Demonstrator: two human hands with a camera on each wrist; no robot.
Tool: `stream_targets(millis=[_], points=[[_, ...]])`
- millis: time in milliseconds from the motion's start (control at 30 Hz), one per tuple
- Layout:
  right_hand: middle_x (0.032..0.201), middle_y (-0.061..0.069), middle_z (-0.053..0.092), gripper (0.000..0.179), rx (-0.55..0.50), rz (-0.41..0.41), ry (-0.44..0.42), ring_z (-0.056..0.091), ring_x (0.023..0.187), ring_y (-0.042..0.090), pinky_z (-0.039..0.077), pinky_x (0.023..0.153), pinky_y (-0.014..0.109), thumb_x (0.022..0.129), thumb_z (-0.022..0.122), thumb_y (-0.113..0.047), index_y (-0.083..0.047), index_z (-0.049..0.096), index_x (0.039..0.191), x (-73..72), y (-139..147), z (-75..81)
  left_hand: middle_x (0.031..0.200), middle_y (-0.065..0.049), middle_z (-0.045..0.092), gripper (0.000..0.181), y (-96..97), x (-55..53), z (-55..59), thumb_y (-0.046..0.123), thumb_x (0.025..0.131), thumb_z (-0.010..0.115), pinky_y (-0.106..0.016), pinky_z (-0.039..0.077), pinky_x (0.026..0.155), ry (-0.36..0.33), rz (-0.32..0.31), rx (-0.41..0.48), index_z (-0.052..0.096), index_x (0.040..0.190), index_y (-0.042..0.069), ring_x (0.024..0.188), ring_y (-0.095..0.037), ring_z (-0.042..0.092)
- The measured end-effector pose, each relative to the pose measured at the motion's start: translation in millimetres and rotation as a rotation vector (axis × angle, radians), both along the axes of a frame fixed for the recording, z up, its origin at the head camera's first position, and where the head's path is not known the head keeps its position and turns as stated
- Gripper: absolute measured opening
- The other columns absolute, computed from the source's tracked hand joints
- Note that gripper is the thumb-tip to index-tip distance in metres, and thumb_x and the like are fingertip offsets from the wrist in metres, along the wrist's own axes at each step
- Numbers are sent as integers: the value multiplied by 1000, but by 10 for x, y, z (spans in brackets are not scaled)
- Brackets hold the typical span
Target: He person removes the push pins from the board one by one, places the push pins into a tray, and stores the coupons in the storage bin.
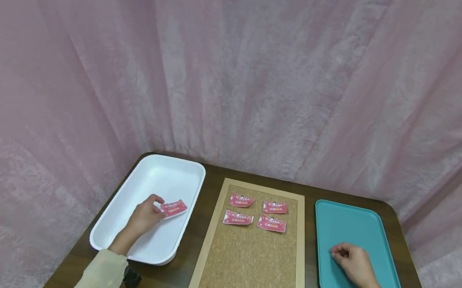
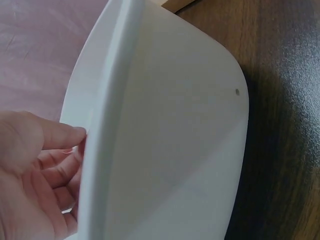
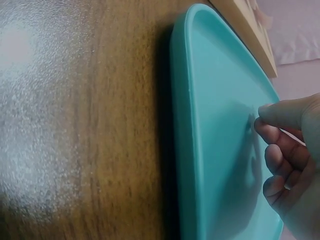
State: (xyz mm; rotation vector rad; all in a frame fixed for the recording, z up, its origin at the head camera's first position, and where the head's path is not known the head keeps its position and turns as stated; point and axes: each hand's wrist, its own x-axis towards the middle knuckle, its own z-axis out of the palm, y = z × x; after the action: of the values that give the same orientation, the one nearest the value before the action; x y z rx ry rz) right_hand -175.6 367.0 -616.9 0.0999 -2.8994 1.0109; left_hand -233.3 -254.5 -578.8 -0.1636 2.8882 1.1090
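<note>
My left hand [image 1: 145, 217] is inside the white tray [image 1: 193, 198] and pinches the left end of a pink paper coupon [image 1: 174, 208] between thumb and fingers. In the left wrist view the tray's tall side hides most of that coupon. Over the teal tray [image 1: 363, 221], my right hand [image 1: 354, 264] has thumb and forefinger together on a tiny, pale pin-like piece [image 1: 332, 256], its kind too small to make out. The other fingers of the right hand [image 3: 295, 155] are curled loosely, casting a shadow on the tray.
Between the trays lies a wood-framed cork board [image 1: 252, 271]. Several pink coupons [image 1: 272, 224] are fixed in two rows on its upper part, some with curled edges. All of it stands on a dark wooden table [image 1: 156, 287], with a pink curtain [image 1: 242, 66] behind.
</note>
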Motion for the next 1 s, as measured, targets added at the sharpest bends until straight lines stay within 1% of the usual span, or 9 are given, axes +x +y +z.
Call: stream_targets(millis=[100,267,500,700,800,1000], points=[[89,5,76,4,4,-4,-10,59,75,8,49,65,26,92,75,-4,-2,78,94,11,-1,-15,92,-16,74,38,-1,6,2,9,91,74,-34,51,66,-22,-16,-12,61,126,-1,76,-23,67],[89,5,76,6,0,-1,-24,61,76,10,49,65,26,94,75,-7,-1,77,93,24,-6,-24,90,-14,74,41,-7,26,-15,8,91,74,-34,51,66,-72,-40,-16,60,127,-3,75,-21,67],[90,5,77,6,6,-6,-34,65,79,15,51,66,28,92,77,-7,-1,77,93,29,2,-32,90,-12,72,42,10,40,-73,10,91,73,-33,51,67,-130,-43,-30,59,129,-2,76,-21,66],[91,6,77,6,7,-3,-42,67,82,18,51,67,28,93,77,-7,-2,78,94,18,11,-27,88,-9,72,45,10,59,-81,10,91,72,-37,52,72,-175,-46,-34,58,132,-2,77,-21,66],[91,6,77,4,3,-5,-42,66,81,17,51,67,28,93,76,-7,-3,78,94,21,6,-20,89,-10,72,48,2,67,-92,10,91,72,-41,53,75,-182,-48,-45,57,134,-4,79,-22,66],[89,4,76,3,-9,-10,-45,63,77,12,50,66,27,93,76,-6,-3,78,94,28,-1,-12,95,-13,73,49,-17,78,-112,11,90,73,-47,55,83,-173,-48,-60,57,134,-4,84,-25,69]])
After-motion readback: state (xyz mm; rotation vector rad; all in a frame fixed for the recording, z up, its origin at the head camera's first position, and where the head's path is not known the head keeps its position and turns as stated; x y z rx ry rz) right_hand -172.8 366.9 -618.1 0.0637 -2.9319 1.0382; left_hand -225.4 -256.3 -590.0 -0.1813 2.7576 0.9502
